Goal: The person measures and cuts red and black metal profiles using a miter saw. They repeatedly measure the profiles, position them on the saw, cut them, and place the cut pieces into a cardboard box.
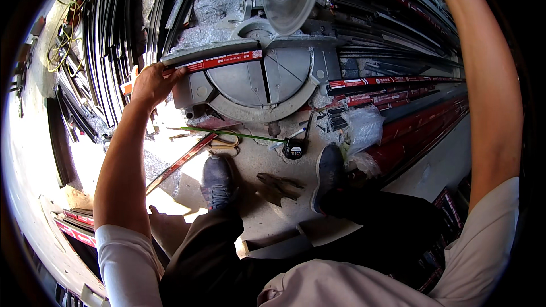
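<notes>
My left hand (152, 85) is closed round the left end of a dark metal profile strip with a red printed label (224, 61). The strip lies along the fence of a mitre saw, across the round grey saw table (236, 82). Above the table the saw's circular blade (293, 3) is raised, clear of the strip, and its face looks smeared. My right forearm (483, 62) reaches up past the top edge, so the right hand is out of the picture. An orange and white object (129, 84) sits beside my left hand, partly hidden by it.
Long dark profiles (108, 34) lie at the left, and more red-labelled profiles (392, 82) at the right. Between my shoes and the saw lie a black tape measure (294, 149) with its green tape out and a red-labelled strip (185, 159). Crumpled clear plastic (364, 128) lies at the right.
</notes>
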`<move>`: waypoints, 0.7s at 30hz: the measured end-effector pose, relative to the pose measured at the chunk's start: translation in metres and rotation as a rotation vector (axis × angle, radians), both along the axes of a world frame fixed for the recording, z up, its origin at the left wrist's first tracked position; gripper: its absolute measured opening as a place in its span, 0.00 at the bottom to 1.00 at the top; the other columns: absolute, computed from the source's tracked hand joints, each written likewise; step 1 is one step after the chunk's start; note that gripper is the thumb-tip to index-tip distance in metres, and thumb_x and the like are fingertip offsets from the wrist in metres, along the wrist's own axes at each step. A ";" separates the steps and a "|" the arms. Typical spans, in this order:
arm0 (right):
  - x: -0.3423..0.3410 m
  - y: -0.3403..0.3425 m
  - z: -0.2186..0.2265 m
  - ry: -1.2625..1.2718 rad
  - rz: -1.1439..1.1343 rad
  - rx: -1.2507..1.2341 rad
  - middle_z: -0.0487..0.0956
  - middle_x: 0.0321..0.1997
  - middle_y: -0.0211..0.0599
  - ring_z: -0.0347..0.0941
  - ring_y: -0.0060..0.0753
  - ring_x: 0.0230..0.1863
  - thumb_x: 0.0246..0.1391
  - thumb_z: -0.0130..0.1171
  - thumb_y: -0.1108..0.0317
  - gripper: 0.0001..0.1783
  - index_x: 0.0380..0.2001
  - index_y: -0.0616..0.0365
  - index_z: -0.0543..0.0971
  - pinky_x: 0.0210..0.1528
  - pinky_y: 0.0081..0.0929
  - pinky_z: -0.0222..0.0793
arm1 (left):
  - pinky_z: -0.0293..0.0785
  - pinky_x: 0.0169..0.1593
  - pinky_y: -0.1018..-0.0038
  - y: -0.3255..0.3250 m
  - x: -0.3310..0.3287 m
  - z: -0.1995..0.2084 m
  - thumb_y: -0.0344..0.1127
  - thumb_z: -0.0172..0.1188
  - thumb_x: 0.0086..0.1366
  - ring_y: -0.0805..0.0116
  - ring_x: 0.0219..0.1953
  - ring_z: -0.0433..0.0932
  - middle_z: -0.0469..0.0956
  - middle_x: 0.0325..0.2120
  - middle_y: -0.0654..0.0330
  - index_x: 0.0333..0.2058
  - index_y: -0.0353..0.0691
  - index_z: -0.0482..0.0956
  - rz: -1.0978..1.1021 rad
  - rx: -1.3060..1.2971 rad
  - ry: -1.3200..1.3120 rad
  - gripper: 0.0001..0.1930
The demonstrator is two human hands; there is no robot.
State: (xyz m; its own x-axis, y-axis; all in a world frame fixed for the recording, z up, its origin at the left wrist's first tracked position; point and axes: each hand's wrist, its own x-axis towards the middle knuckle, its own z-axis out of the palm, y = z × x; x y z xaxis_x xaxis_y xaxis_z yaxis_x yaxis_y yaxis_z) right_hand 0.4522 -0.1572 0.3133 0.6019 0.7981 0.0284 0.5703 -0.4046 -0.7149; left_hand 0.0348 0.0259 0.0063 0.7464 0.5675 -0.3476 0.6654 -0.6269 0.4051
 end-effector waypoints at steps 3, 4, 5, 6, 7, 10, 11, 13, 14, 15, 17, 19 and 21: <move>-0.002 0.000 0.002 -0.019 -0.013 -0.009 0.83 0.27 0.31 0.76 0.23 0.23 0.57 0.63 0.70 0.05 0.33 0.59 0.86 0.25 0.28 0.72 | 0.77 0.57 0.56 0.004 0.003 0.006 0.68 0.62 0.69 0.49 0.51 0.85 0.88 0.44 0.48 0.55 0.40 0.86 -0.042 -0.021 0.039 0.35; -0.001 -0.001 0.001 -0.007 -0.006 0.004 0.83 0.28 0.32 0.76 0.24 0.23 0.57 0.63 0.71 0.05 0.33 0.59 0.86 0.25 0.28 0.73 | 0.77 0.57 0.56 0.005 0.002 0.004 0.68 0.61 0.69 0.49 0.51 0.84 0.87 0.44 0.48 0.54 0.40 0.86 -0.047 0.005 0.028 0.35; -0.001 -0.002 0.001 0.005 0.001 0.016 0.84 0.28 0.32 0.77 0.24 0.23 0.58 0.62 0.71 0.06 0.34 0.59 0.86 0.26 0.28 0.74 | 0.77 0.56 0.56 0.005 0.001 0.002 0.68 0.61 0.69 0.49 0.51 0.84 0.87 0.44 0.48 0.54 0.40 0.86 -0.053 0.031 0.016 0.34; -0.005 -0.001 0.002 0.023 -0.022 0.004 0.84 0.28 0.33 0.77 0.25 0.23 0.58 0.62 0.71 0.06 0.34 0.59 0.85 0.26 0.28 0.75 | 0.76 0.56 0.56 0.007 -0.002 -0.003 0.68 0.61 0.69 0.49 0.51 0.84 0.87 0.44 0.48 0.53 0.41 0.86 -0.056 0.058 0.005 0.34; -0.012 0.001 0.003 0.042 -0.045 -0.009 0.84 0.28 0.33 0.78 0.25 0.24 0.58 0.62 0.71 0.05 0.34 0.60 0.85 0.26 0.28 0.76 | 0.76 0.56 0.55 0.009 -0.005 -0.009 0.67 0.61 0.69 0.48 0.51 0.83 0.86 0.44 0.47 0.53 0.41 0.87 -0.057 0.094 0.002 0.33; -0.019 -0.001 0.003 0.067 -0.066 -0.035 0.83 0.28 0.35 0.79 0.26 0.24 0.59 0.61 0.71 0.06 0.35 0.61 0.84 0.26 0.29 0.78 | 0.75 0.55 0.55 0.009 -0.008 -0.019 0.67 0.60 0.70 0.47 0.51 0.82 0.84 0.44 0.47 0.50 0.41 0.87 -0.060 0.176 -0.015 0.32; -0.021 -0.002 0.002 0.070 -0.065 -0.042 0.83 0.28 0.36 0.79 0.27 0.24 0.60 0.61 0.71 0.06 0.36 0.61 0.84 0.25 0.29 0.78 | 0.75 0.55 0.54 0.008 -0.008 -0.021 0.66 0.60 0.70 0.47 0.51 0.82 0.84 0.43 0.47 0.50 0.41 0.87 -0.059 0.189 -0.022 0.31; -0.021 -0.011 0.001 0.161 -0.028 -0.043 0.83 0.30 0.37 0.79 0.26 0.24 0.60 0.61 0.71 0.07 0.39 0.62 0.83 0.24 0.28 0.78 | 0.74 0.55 0.54 0.005 -0.009 -0.022 0.65 0.60 0.71 0.47 0.51 0.81 0.83 0.43 0.47 0.49 0.40 0.87 -0.056 0.211 -0.056 0.30; -0.022 -0.016 0.001 0.205 -0.010 -0.044 0.83 0.31 0.38 0.79 0.26 0.24 0.61 0.61 0.71 0.08 0.41 0.63 0.82 0.24 0.28 0.78 | 0.74 0.55 0.54 0.003 -0.010 -0.023 0.65 0.60 0.71 0.47 0.51 0.81 0.82 0.43 0.47 0.48 0.40 0.86 -0.054 0.220 -0.084 0.30; -0.027 -0.021 0.001 0.175 -0.038 -0.010 0.83 0.32 0.38 0.79 0.26 0.25 0.61 0.61 0.71 0.09 0.44 0.63 0.81 0.23 0.27 0.77 | 0.73 0.55 0.53 0.001 -0.010 -0.024 0.64 0.60 0.71 0.47 0.51 0.81 0.82 0.43 0.47 0.48 0.40 0.86 -0.054 0.230 -0.113 0.30; -0.049 -0.034 0.000 0.116 -0.088 0.054 0.83 0.34 0.39 0.79 0.25 0.25 0.61 0.61 0.72 0.13 0.49 0.62 0.78 0.22 0.27 0.77 | 0.73 0.55 0.53 -0.001 -0.011 -0.030 0.63 0.60 0.71 0.47 0.51 0.80 0.82 0.43 0.48 0.47 0.40 0.86 -0.047 0.258 -0.150 0.29; -0.080 -0.047 -0.004 0.114 -0.103 0.141 0.83 0.35 0.38 0.79 0.24 0.25 0.61 0.62 0.72 0.22 0.58 0.61 0.74 0.23 0.24 0.76 | 0.73 0.56 0.53 -0.002 -0.015 -0.031 0.62 0.61 0.71 0.47 0.51 0.80 0.82 0.43 0.48 0.47 0.40 0.86 -0.038 0.296 -0.164 0.28; -0.094 -0.058 -0.014 0.150 -0.071 0.220 0.83 0.35 0.38 0.78 0.24 0.25 0.61 0.62 0.72 0.25 0.61 0.61 0.72 0.23 0.23 0.75 | 0.73 0.56 0.53 -0.003 -0.020 -0.032 0.61 0.62 0.71 0.47 0.51 0.80 0.81 0.44 0.49 0.46 0.40 0.85 -0.036 0.336 -0.160 0.27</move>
State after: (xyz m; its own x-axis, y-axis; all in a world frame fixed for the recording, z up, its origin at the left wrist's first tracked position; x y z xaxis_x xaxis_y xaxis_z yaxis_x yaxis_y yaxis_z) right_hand 0.3580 -0.2151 0.2992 0.6666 0.7383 0.1026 0.4269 -0.2653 -0.8645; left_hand 0.0151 0.0232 -0.0252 0.7975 0.6028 -0.0242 0.5858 -0.7643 0.2698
